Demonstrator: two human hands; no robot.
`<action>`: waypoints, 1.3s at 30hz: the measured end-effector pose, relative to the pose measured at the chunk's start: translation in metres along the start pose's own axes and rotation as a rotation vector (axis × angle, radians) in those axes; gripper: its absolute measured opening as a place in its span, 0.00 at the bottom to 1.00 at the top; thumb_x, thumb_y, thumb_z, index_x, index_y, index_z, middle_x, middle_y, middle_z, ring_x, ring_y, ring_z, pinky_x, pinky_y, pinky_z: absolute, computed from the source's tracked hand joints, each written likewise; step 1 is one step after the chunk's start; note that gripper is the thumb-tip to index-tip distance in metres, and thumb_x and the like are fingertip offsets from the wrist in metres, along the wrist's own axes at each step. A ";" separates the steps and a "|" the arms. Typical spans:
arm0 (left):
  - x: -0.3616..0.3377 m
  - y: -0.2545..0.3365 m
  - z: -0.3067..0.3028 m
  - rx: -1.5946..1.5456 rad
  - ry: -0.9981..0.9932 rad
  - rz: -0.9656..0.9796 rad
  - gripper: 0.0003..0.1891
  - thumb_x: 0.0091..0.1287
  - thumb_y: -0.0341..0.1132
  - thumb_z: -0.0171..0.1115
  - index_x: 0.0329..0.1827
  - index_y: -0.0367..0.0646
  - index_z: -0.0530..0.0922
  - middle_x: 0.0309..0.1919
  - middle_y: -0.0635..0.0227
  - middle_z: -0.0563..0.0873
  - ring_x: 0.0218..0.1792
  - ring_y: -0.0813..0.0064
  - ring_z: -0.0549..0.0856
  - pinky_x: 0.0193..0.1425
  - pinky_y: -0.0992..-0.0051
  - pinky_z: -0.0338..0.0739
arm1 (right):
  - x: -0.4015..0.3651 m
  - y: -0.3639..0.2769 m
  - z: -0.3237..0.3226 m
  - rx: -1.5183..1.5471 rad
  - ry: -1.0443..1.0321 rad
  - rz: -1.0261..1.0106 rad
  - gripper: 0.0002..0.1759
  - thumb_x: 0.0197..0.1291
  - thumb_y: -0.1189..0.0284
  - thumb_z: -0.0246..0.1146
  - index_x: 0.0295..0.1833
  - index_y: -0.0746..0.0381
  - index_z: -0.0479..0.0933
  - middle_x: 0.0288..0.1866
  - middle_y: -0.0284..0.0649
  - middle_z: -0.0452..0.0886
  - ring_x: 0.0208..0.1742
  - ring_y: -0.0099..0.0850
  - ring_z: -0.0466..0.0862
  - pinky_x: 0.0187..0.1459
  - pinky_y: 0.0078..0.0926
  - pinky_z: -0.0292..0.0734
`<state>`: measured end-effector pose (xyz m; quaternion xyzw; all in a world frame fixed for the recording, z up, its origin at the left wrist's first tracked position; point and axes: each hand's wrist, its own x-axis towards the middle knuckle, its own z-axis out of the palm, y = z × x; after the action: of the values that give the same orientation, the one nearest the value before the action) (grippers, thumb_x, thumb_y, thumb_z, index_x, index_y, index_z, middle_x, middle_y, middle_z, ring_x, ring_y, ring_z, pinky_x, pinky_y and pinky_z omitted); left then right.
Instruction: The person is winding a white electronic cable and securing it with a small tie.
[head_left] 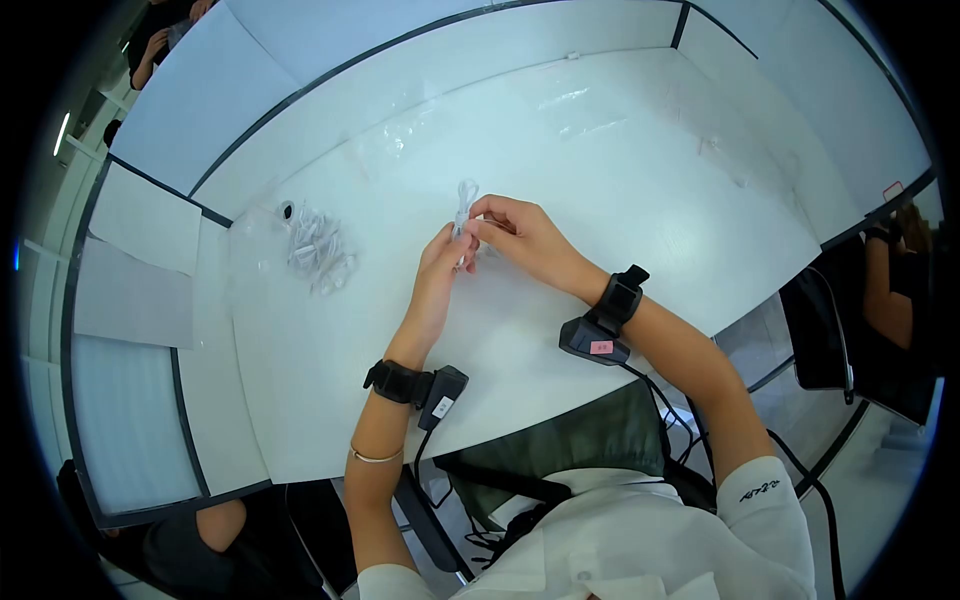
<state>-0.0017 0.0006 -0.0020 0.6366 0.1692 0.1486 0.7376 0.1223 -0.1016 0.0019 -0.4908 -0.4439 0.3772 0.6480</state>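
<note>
Above the middle of the white table, both hands meet at a small coiled white cable (pixel 466 192). My left hand (pixel 438 268) grips it from below with closed fingers, and its loop sticks up past the fingertips. My right hand (pixel 522 232) pinches at the same cable from the right, thumb and index finger together. Part of the cable is hidden behind the fingers. To the left of my hands lies a pile of similar white cables (pixel 320 252), some seemingly in clear plastic.
A small roll with a dark core (pixel 288 210) stands by the pile. Low white partitions (pixel 440 75) with dark edges surround the white table (pixel 620 180). Clear plastic scraps (pixel 590 128) lie toward the back. Black wrist devices (pixel 612 308) trail cables. Other people sit beyond the partitions.
</note>
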 end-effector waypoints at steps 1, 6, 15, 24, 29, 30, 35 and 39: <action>-0.001 0.000 0.001 -0.028 0.004 -0.003 0.10 0.70 0.40 0.47 0.39 0.44 0.72 0.29 0.77 0.69 0.34 0.81 0.68 0.43 0.77 0.63 | 0.000 0.001 0.002 -0.003 0.016 -0.015 0.09 0.67 0.75 0.52 0.43 0.71 0.72 0.29 0.41 0.81 0.29 0.26 0.81 0.36 0.23 0.77; -0.003 0.006 0.005 -0.112 0.072 0.020 0.09 0.69 0.39 0.46 0.34 0.43 0.69 0.27 0.74 0.69 0.29 0.80 0.67 0.37 0.78 0.63 | -0.003 -0.002 0.000 -0.212 0.131 0.063 0.08 0.66 0.71 0.56 0.45 0.66 0.71 0.24 0.30 0.72 0.27 0.17 0.72 0.31 0.17 0.67; -0.002 0.006 0.001 -0.204 0.094 -0.020 0.11 0.67 0.38 0.44 0.26 0.47 0.60 0.19 0.76 0.61 0.20 0.83 0.58 0.26 0.81 0.55 | 0.001 -0.001 -0.006 -0.358 0.114 0.060 0.09 0.62 0.68 0.59 0.38 0.64 0.77 0.19 0.26 0.64 0.23 0.16 0.60 0.24 0.18 0.56; -0.005 0.004 0.003 -0.360 0.110 -0.044 0.19 0.73 0.48 0.41 0.24 0.49 0.60 0.17 0.79 0.57 0.18 0.84 0.54 0.24 0.81 0.49 | -0.001 -0.011 -0.002 -0.365 0.099 0.073 0.08 0.60 0.69 0.60 0.35 0.64 0.78 0.17 0.25 0.58 0.22 0.16 0.56 0.24 0.19 0.52; -0.006 0.001 0.003 -0.295 0.162 -0.005 0.24 0.75 0.52 0.38 0.22 0.48 0.60 0.16 0.80 0.57 0.17 0.84 0.53 0.22 0.81 0.47 | -0.001 -0.009 -0.001 -0.406 0.080 0.042 0.09 0.58 0.67 0.61 0.34 0.62 0.78 0.14 0.30 0.58 0.20 0.20 0.57 0.23 0.23 0.55; -0.006 0.001 0.004 -0.272 0.165 0.010 0.24 0.75 0.53 0.38 0.21 0.48 0.60 0.15 0.80 0.56 0.16 0.84 0.53 0.22 0.81 0.47 | -0.001 -0.009 -0.001 -0.409 0.076 0.039 0.09 0.57 0.66 0.61 0.33 0.62 0.78 0.14 0.30 0.58 0.20 0.20 0.57 0.23 0.23 0.55; -0.008 0.003 0.008 -0.184 0.226 0.045 0.28 0.75 0.53 0.38 0.16 0.48 0.58 0.12 0.80 0.55 0.15 0.84 0.52 0.20 0.79 0.45 | -0.002 -0.010 -0.001 -0.411 0.078 0.058 0.10 0.57 0.66 0.62 0.33 0.61 0.78 0.15 0.30 0.58 0.20 0.21 0.57 0.24 0.23 0.55; -0.008 0.002 0.007 -0.135 0.270 0.059 0.30 0.74 0.55 0.38 0.12 0.49 0.57 0.10 0.80 0.56 0.13 0.84 0.52 0.18 0.78 0.44 | -0.003 -0.009 0.002 -0.409 0.064 0.028 0.09 0.58 0.67 0.62 0.34 0.62 0.77 0.15 0.30 0.59 0.20 0.21 0.57 0.24 0.24 0.55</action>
<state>-0.0057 -0.0084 0.0013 0.5643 0.2376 0.2654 0.7448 0.1196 -0.1059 0.0100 -0.6300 -0.4834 0.2724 0.5434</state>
